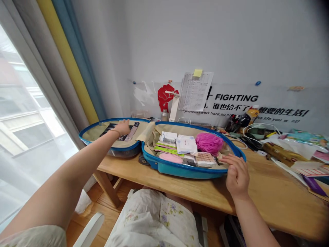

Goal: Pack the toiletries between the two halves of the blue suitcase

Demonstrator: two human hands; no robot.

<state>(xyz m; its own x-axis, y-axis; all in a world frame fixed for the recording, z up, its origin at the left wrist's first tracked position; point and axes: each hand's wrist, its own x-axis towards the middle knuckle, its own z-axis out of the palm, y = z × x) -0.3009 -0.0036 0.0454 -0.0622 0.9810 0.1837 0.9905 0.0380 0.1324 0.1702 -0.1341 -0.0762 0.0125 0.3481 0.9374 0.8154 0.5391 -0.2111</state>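
Note:
An open blue suitcase (pixel 190 172) lies across the wooden table. My left hand (pixel 122 127) is over its left half, at a dark striped item (pixel 109 129) and beside a narrow pinkish package (pixel 132 131); its fingers are too small and overlapped to read. At the right end of the case, my right hand (pixel 236 173) rests by the rim with its fingers apart, holding nothing. The right half contains a magenta mesh ball (pixel 209 143), a white packet (pixel 186 144), green-edged packs (pixel 166 148), a pink oval item (pixel 171 158) and a pack of cotton swabs (pixel 205 159).
Pens, cables, an orange-capped bottle (pixel 252 115) and bags crowd the right side of the wooden table (pixel 267 195). A white lamp (pixel 174 108) and a small jar (pixel 165 115) stand behind the case. A white chair armrest (pixel 89 230) is at lower left.

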